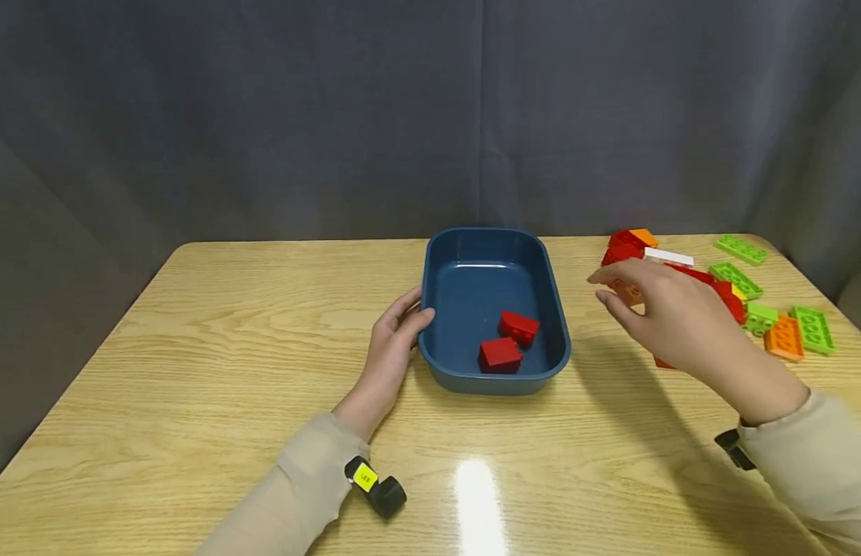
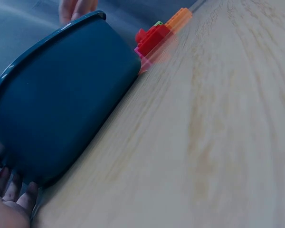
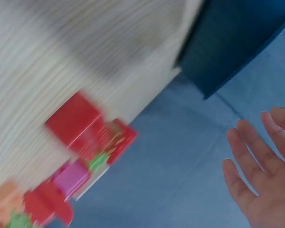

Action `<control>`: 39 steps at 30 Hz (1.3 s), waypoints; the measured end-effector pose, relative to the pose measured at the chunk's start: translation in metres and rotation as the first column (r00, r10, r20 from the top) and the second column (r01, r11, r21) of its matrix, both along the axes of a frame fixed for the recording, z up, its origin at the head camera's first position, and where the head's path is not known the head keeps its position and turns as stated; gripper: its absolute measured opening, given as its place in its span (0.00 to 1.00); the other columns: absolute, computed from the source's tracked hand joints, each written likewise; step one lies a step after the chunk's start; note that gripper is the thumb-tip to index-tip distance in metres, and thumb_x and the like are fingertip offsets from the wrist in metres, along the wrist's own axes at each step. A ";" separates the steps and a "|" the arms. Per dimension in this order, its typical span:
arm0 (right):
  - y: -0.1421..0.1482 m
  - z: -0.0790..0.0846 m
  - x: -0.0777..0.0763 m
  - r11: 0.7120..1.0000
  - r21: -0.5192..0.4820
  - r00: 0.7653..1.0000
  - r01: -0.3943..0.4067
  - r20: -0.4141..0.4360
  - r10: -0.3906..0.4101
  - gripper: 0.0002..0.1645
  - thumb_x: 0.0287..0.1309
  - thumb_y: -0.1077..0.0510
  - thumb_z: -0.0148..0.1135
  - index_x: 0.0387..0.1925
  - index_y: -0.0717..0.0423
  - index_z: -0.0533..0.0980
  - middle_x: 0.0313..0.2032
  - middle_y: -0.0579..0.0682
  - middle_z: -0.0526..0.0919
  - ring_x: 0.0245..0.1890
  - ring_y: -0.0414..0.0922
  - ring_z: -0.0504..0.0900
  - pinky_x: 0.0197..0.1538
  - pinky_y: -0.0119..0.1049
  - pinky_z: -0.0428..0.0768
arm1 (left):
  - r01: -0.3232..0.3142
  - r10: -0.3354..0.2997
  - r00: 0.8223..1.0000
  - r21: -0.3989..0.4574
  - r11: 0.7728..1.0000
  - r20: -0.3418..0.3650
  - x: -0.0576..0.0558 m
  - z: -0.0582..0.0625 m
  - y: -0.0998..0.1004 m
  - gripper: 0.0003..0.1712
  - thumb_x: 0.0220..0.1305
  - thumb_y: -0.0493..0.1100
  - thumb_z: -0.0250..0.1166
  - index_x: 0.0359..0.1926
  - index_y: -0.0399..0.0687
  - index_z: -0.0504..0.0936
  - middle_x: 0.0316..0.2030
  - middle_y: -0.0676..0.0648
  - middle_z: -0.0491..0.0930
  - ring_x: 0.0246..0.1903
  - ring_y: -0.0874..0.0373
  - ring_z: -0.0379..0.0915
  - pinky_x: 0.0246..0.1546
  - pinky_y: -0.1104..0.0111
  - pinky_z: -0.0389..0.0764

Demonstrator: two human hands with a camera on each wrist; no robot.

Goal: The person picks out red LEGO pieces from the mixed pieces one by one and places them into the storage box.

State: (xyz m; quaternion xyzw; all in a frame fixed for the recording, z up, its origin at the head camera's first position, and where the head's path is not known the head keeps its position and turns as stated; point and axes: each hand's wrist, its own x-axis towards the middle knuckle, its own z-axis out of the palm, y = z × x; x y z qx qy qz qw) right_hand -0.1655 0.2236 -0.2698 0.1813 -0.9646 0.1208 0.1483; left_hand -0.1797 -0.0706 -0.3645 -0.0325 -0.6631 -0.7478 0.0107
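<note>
A deep blue plastic bin (image 1: 496,386) stands on the table with two red toy building bricks (image 1: 519,328) inside, near its front end. My left hand (image 1: 391,347) holds the bin's left side, thumb at the rim and fingers along the outer wall; the left wrist view shows those fingers (image 2: 12,187) against the wall. To the right of the bin, my right hand (image 1: 669,313) is raised above the table with nothing in it. Its fingers are loosely bent and apart in the right wrist view. Behind and beneath it lies a pile of bricks (image 1: 621,253), partly hidden by the hand.
Along the right side of the wooden table (image 1: 263,332) lie green plates (image 1: 812,330), an orange brick (image 1: 784,338), a light green brick (image 1: 760,318) and a white piece (image 1: 669,256). A dark curtain (image 1: 333,116) hangs behind the table's far edge.
</note>
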 end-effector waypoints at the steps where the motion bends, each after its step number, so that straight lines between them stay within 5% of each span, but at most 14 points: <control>1: 0.004 0.000 0.000 1.000 0.025 1.000 -0.004 -0.009 0.004 0.15 0.56 0.53 0.61 0.45 0.49 0.79 0.41 0.54 0.86 0.37 0.49 0.81 0.36 0.52 0.81 | 0.002 -0.002 1.000 -0.001 1.000 0.002 0.000 0.000 -0.001 0.28 0.64 0.44 0.56 0.65 0.45 0.67 0.64 0.39 0.71 0.61 0.50 0.68 0.66 0.52 0.67; 11: 0.047 -0.018 0.000 0.985 0.165 0.994 -0.041 -0.092 0.056 0.17 0.43 0.58 0.69 0.40 0.49 0.82 0.35 0.55 0.87 0.25 0.45 0.76 0.19 0.38 0.73 | 0.002 -0.002 1.000 -0.002 1.000 -0.004 -0.001 -0.002 0.000 0.29 0.64 0.44 0.56 0.65 0.44 0.66 0.63 0.37 0.71 0.60 0.50 0.68 0.65 0.53 0.67; 20: 0.066 -0.031 -0.004 0.961 0.258 0.979 -0.098 -0.147 0.140 0.18 0.39 0.55 0.72 0.36 0.54 0.81 0.32 0.55 0.87 0.19 0.44 0.77 0.17 0.41 0.75 | 0.001 -0.001 1.000 -0.001 1.000 -0.003 -0.001 -0.001 -0.001 0.29 0.64 0.44 0.56 0.65 0.45 0.67 0.64 0.38 0.71 0.61 0.50 0.68 0.65 0.52 0.67; 31: 0.079 -0.043 -0.005 0.947 0.300 0.984 -0.112 -0.097 0.147 0.27 0.39 0.47 0.71 0.42 0.57 0.80 0.37 0.58 0.87 0.32 0.53 0.83 0.32 0.53 0.83 | 0.003 -0.003 1.000 0.001 1.000 -0.001 -0.001 0.000 0.000 0.29 0.64 0.44 0.56 0.66 0.45 0.66 0.64 0.38 0.71 0.61 0.49 0.68 0.66 0.52 0.67; 39: 0.088 -0.046 -0.005 0.943 0.318 0.995 -0.101 0.035 0.094 0.33 0.44 0.42 0.68 0.51 0.57 0.77 0.48 0.61 0.84 0.44 0.59 0.81 0.45 0.59 0.80 | -0.001 0.001 1.000 0.001 1.000 0.006 0.000 -0.001 0.000 0.28 0.64 0.44 0.56 0.65 0.45 0.67 0.64 0.38 0.71 0.61 0.50 0.68 0.66 0.53 0.67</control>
